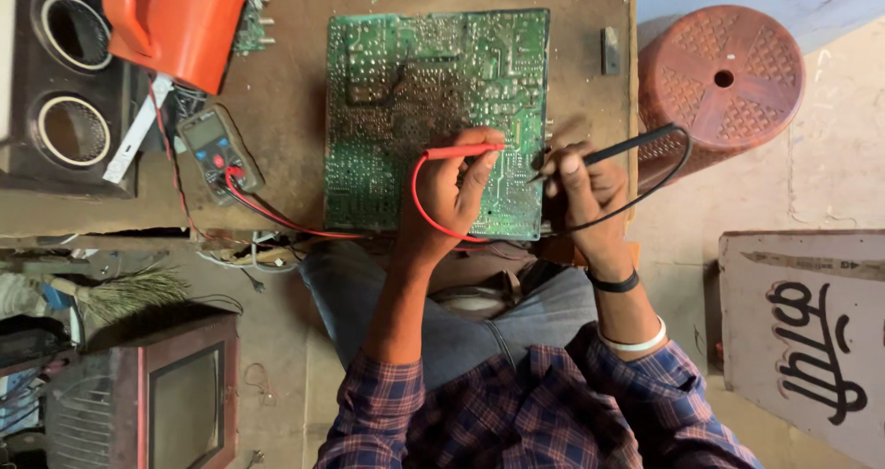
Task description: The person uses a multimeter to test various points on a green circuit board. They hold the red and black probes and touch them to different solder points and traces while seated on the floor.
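At the left of the frame, a multimeter [214, 146] lies on the bench [286, 91], its leads running right to the probes. At centre, the left hand [447, 192] pinches the red probe [461, 152] between thumb and fingers; its long axis lies near horizontal. The green circuit board [415, 91] lies flat. Right of centre, the right hand [585, 192] pinches the black probe [627, 144], tip pointing lower left at the board. Hold both tips steady on one pad each, avoiding bridging.

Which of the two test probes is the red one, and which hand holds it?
The red probe is in the left hand, over the green circuit board; the black probe is in the right hand.
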